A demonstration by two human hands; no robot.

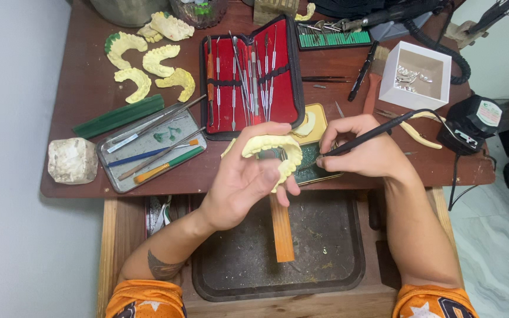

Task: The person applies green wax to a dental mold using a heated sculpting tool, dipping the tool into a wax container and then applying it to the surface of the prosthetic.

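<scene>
Yellow dental cast [275,150], a horseshoe-shaped plaster model of a row of teeth, sits in the left hand [245,179] just in front of the table's [89,94] front edge, near its middle. The left grip is half closed: the fingers curl around the arch from beneath and the thumb lies across its top, so the cast is held clear of the table.

Across the table, from large to small: a red-lined instrument case [254,76] lies open at the centre with slim steel tools strapped in rows. A grey metal tray [151,150] near the front left edge carries spatulas and coloured-handled tools. A white open box [416,73] stands toward the right back corner, with small metal pieces inside. A pale plaster block [72,160] rests at the front left corner. Several more yellow tooth casts [148,65] are spread over the back left part.

The right hand [357,150] is just beside the cast, its grip pinched tight like a pen-hold on a thin black wired tool [372,134]. The tool's tip points at a shallow tin [316,162] lying by the front edge.
</scene>
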